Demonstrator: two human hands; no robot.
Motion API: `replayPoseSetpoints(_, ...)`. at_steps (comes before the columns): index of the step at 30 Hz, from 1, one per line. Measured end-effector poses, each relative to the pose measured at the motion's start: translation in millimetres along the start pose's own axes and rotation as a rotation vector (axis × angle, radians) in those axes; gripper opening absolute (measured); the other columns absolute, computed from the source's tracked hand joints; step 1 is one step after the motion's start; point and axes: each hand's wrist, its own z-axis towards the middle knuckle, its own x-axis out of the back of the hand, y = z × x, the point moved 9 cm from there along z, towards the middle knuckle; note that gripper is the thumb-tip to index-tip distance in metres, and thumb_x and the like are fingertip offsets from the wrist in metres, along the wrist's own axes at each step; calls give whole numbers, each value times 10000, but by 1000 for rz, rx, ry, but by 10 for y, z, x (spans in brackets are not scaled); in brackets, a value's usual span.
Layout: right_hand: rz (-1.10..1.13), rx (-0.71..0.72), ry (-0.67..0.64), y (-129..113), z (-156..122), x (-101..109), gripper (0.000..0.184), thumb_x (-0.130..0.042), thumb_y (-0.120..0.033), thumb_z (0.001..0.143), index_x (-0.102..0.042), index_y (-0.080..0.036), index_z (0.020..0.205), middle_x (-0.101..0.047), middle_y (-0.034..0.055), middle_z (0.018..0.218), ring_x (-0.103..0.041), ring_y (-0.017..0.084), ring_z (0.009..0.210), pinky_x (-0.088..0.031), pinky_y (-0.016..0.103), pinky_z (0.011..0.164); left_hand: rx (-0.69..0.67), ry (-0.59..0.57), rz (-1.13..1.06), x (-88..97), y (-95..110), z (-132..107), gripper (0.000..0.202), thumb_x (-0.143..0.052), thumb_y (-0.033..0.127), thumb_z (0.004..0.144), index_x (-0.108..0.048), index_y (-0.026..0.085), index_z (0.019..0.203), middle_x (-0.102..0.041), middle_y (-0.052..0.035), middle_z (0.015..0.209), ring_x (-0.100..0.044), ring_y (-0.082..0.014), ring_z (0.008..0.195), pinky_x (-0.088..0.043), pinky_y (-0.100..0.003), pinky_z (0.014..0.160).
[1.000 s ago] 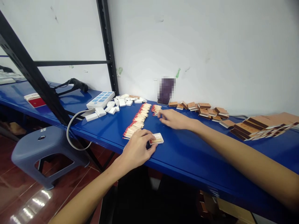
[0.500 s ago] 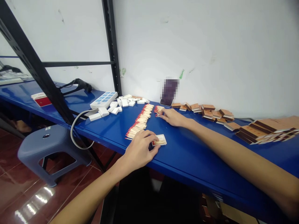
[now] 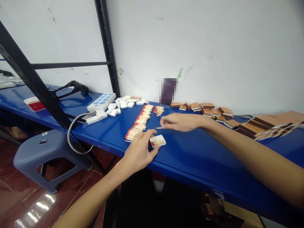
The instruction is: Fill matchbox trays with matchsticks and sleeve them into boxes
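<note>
My left hand (image 3: 139,148) rests at the front of the blue table, its thumb and fingers curled around one end of a small white matchbox tray (image 3: 162,143). Several matches with red heads lie inside that tray. Just behind it, my right hand (image 3: 174,122) pinches a match (image 3: 158,128), whose red head points left. A long row of matches (image 3: 140,123) runs from near my left hand toward the wall. Beyond my right hand lies a smaller heap of matches (image 3: 158,110).
White empty trays (image 3: 123,104) lie by a power strip (image 3: 101,102) at the back left. A phone (image 3: 168,91) leans on the wall. Brown matchbox sleeves (image 3: 207,112) and stacked boxes (image 3: 268,125) line the back right. A plastic stool (image 3: 47,148) stands left of the table (image 3: 190,155).
My right hand has drawn back from the small heap toward the tray, now with a match between its fingertips. My left hand stays at the tray. The view has shifted slightly.
</note>
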Motion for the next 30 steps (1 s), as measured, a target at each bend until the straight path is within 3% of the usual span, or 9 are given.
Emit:
replayPoseSetpoints(4,28,46,-113,-388,-115,-79,164,-455,-284,929,-555,-211,822,-622,24,783,-524,159,649,-375,288,604,8,-21,-10,-10,-1,10,315,-641,248,850,-526,232,1143,-673,-28,996,-616,-225,931,-490,-361,824)
replayPoseSetpoints(8,35,61,-135,-481,-92,-120,167,-471,-277,924,-577,-205,817,-630,20,764,-535,152,642,-380,287,605,-27,-24,16,-9,35,19,203,-636,255,865,-594,215,1059,-677,-37,943,-618,-226,891,-486,-371,814)
replayPoseSetpoints(10,35,68,-62,-377,-23,-68,186,-463,-283,935,-589,-202,824,-651,31,802,-548,158,667,-384,287,621,-43,-20,20,-10,48,23,136,-637,248,867,-630,198,993,-679,-50,927,-623,-226,887,-491,-377,828)
replayPoseSetpoints(12,-29,27,99,-156,72,40,205,-446,-274,949,-591,-196,827,-666,54,848,-568,174,717,-389,293,652,-60,-14,10,-11,60,23,85,-641,237,866,-651,188,935,-684,-58,942,-629,-223,898,-497,-380,851)
replayPoseSetpoints(14,-137,-96,284,153,154,144,160,-456,-238,944,-590,-188,875,-676,81,891,-593,200,774,-390,301,682,-84,-3,-4,-6,73,19,56,-643,232,869,-662,188,898,-689,-63,996,-634,-219,925,-501,-382,880)
replayPoseSetpoints(16,-203,-177,376,403,233,153,127,-461,-207,936,-583,-179,955,-680,109,970,-609,225,845,-396,309,716,-111,7,-9,1,85,10,53,-637,235,881,-667,192,883,-688,-63,1052,-632,-219,956,-500,-386,899)
replayPoseSetpoints(21,-250,-185,383,676,416,50,202,-467,-182,937,-546,-181,1123,-659,139,1123,-605,268,1008,-413,335,782,-153,10,-25,6,98,-7,104,-636,208,885,-651,207,988,-681,-52,1097,-623,-214,997,-492,-386,925)
replayPoseSetpoints(30,-254,-55,274,565,566,-28,192,-365,-264,1003,-545,-196,1011,-649,141,1080,-594,257,950,-404,336,750,-154,7,-14,1,110,-15,149,-632,204,881,-629,211,1030,-686,-48,1102,-626,-216,1007,-491,-381,922)
